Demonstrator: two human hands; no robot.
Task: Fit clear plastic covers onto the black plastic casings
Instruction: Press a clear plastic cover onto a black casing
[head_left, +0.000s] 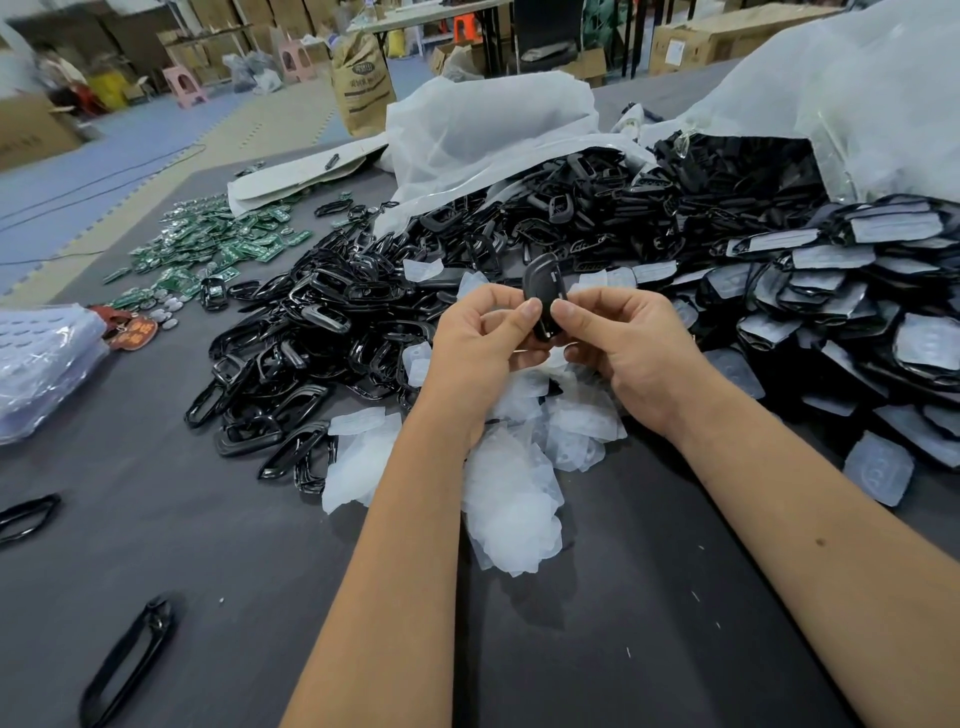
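Both hands are raised above a dark grey table (156, 519). The left hand (483, 343) and the right hand (628, 348) pinch one black plastic casing (543, 296) between thumbs and fingers, holding it upright over the heaps; whether a clear cover already sits on it cannot be told.

Beneath the forearms lies a loose pile of clear plastic covers (509, 493). To the left of the hands spreads a heap of black casing frames (311, 332), and to the right a stack of casings with covers fitted (857, 291). Behind them a white plastic sack (493, 130) spills more black parts onto the table. Further left lie green circuit boards (218, 244), and at the left edge a stack of clear blister trays (41, 364). Two single black frames (130, 660) rest near the front left edge.

Beyond the table the room shows a blue floor mat (104, 150), a brown paper sack (363, 78), pink stools (184, 85), cardboard boxes (727, 41) and a folding table (431, 15)
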